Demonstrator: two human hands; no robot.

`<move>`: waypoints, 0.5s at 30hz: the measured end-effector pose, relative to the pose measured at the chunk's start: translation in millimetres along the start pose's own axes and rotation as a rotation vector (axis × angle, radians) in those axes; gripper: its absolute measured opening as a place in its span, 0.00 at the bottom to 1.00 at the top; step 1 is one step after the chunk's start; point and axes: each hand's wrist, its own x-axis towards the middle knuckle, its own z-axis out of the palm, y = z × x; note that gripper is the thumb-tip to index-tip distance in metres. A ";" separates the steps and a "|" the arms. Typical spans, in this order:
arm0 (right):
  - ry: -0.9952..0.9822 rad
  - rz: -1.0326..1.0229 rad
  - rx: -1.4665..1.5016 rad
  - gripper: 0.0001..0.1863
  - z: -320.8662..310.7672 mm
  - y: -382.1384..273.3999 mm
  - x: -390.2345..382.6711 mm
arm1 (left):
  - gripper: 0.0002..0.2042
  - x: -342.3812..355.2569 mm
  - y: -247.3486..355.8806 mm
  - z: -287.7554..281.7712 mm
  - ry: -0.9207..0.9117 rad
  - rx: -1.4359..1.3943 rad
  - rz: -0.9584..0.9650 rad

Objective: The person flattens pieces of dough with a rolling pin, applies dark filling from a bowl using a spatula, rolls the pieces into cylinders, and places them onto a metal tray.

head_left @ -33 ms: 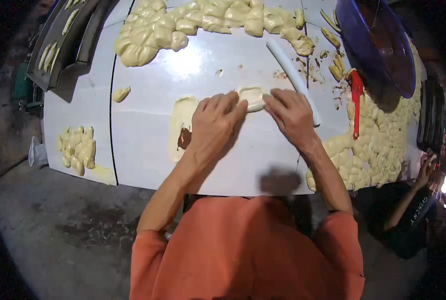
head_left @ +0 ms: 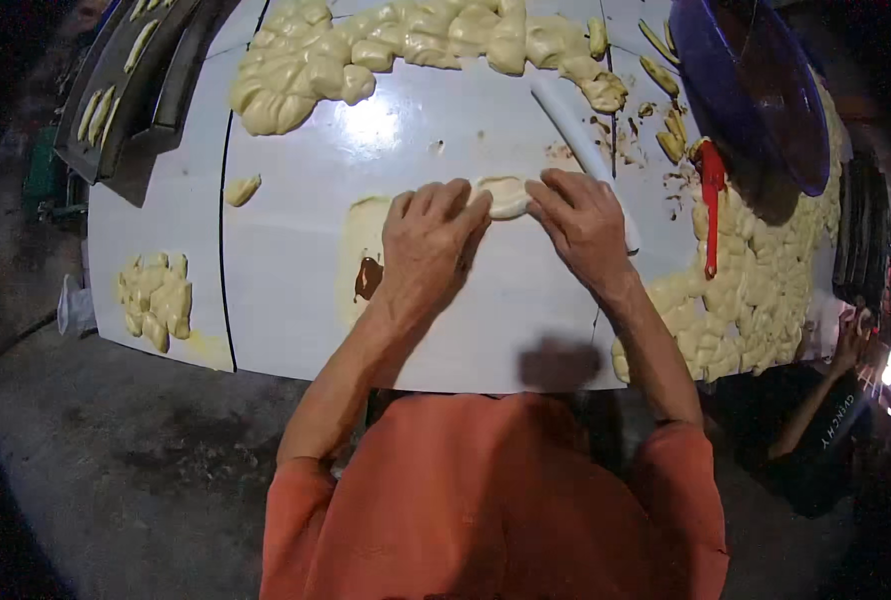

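Observation:
A small oval piece of pale dough [head_left: 506,196] lies on the white tabletop between my hands. My left hand [head_left: 432,235] is closed with thumb and fingertips at its left end. At the right end, my right hand [head_left: 581,215] pinches it the same way, fingers bent. Just left of my left hand is a flattened strip of dough [head_left: 366,222], partly hidden by that hand. A smear of brown filling [head_left: 368,277] sits on the strip. Beyond my right hand, a white rolling pin [head_left: 572,128] rests slantwise.
Dough lumps [head_left: 421,35] line the far edge, with more dough pieces [head_left: 746,290] at right and a small cluster [head_left: 156,300] at left. A red spatula [head_left: 712,205] lies near a tilted purple basin [head_left: 701,75]. Metal trays [head_left: 116,75] stand far left. Another person's hand [head_left: 851,340] shows at right.
The near edge of the small dough piece looks thicker and more rounded. My fingers have shifted slightly; everything else stays in place.

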 end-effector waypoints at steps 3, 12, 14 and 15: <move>0.106 0.025 0.078 0.20 1.7 0.7 6.6 | 0.15 3.2 -1.7 0.0 0.016 -0.038 -0.063; 0.084 0.049 0.079 0.22 6.8 -3.3 14.7 | 0.15 18.4 -4.5 3.0 -0.005 0.026 -0.203; 0.084 0.009 0.035 0.22 9.7 -0.4 11.3 | 0.15 17.1 -5.4 1.8 -0.048 -0.014 -0.133; 0.082 -0.032 -0.009 0.22 11.7 1.3 8.9 | 0.14 16.4 -5.8 1.8 -0.090 -0.055 -0.064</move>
